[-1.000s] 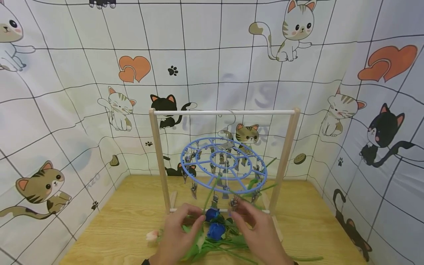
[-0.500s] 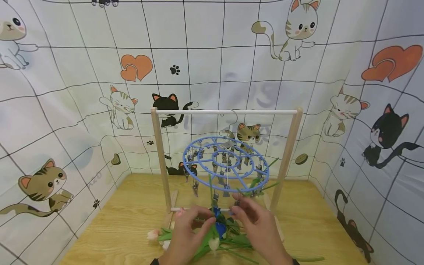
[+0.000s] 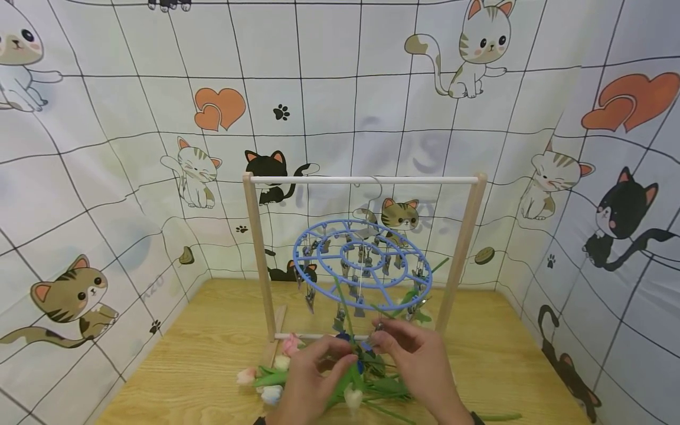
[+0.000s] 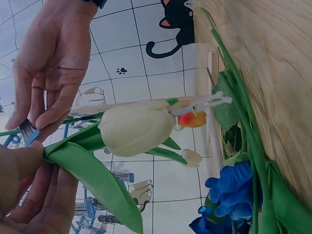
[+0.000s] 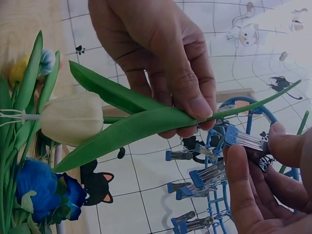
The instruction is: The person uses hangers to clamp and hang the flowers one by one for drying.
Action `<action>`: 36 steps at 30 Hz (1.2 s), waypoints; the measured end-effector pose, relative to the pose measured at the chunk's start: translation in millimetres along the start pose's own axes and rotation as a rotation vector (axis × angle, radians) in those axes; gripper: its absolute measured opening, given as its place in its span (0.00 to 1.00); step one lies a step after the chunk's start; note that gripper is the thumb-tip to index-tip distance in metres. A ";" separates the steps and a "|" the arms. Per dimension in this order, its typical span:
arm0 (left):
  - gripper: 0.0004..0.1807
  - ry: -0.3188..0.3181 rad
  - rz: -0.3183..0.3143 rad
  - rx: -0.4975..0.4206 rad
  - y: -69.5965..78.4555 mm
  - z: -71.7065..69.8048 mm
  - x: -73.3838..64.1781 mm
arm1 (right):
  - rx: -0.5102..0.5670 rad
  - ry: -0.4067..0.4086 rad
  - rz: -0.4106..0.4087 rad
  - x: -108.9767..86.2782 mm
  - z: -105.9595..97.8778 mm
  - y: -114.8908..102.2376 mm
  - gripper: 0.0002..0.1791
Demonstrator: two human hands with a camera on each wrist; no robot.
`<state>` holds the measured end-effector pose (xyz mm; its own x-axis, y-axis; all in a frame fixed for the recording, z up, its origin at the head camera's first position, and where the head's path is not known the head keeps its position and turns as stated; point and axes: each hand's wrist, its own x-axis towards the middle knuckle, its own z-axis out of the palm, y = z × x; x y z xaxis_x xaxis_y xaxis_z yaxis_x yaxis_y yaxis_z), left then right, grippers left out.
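Note:
My left hand [image 3: 321, 375] pinches the stem of a white artificial tulip [image 5: 73, 119] just by its green leaves [image 5: 131, 134]. The bloom hangs downward and the bare stem points up. Close beside it, my right hand [image 3: 419, 357] pinches a metal clip with blue tips [image 5: 243, 139] between thumb and fingers. The clip is next to the stem in the right wrist view; whether they touch, I cannot tell. A round blue clip hanger [image 3: 430, 277] with several dangling clips hangs above both hands.
A wooden rack [image 3: 256, 254] carries the hanger on its white top bar [image 3: 319, 180]. Blue roses [image 4: 234, 187], a pink bloom [image 3: 291, 344] and other loose flowers lie on the wooden table [image 3: 186, 360] below. Another green stem [image 3: 440, 264] shows at the hanger's right side.
My left hand has moved right with the tulip, nearer my right hand, and the white bloom has come into view. The right hand keeps its pinch on the clip.

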<state>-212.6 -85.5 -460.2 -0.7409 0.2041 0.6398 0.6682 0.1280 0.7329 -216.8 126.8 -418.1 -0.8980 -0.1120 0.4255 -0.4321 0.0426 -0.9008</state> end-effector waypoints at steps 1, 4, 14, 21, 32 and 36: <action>0.08 0.003 -0.004 -0.003 0.3 0.8 0.0 | 0.012 -0.007 -0.019 0.3 -0.9 0.5 0.12; 0.09 0.016 -0.005 -0.009 1.1 3.2 0.1 | 0.019 -0.021 -0.093 1.0 -3.4 2.0 0.12; 0.12 0.047 0.046 -0.009 32.1 8.2 6.0 | -0.015 0.008 -0.186 1.5 -4.8 4.9 0.10; 0.15 0.041 0.064 -0.036 34.1 12.3 9.2 | 0.013 0.034 -0.168 2.9 -3.1 6.5 0.09; 0.16 0.020 0.096 -0.054 36.3 16.9 13.9 | 0.071 0.023 -0.229 4.6 2.0 8.6 0.09; 0.17 0.018 0.118 -0.036 36.4 17.3 14.3 | 0.087 0.013 -0.222 4.9 2.7 8.9 0.09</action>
<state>-197.7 -61.1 -428.4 -0.6589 0.1981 0.7257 0.7480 0.0693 0.6601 -224.8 124.0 -424.3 -0.7830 -0.0963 0.6145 -0.6109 -0.0670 -0.7889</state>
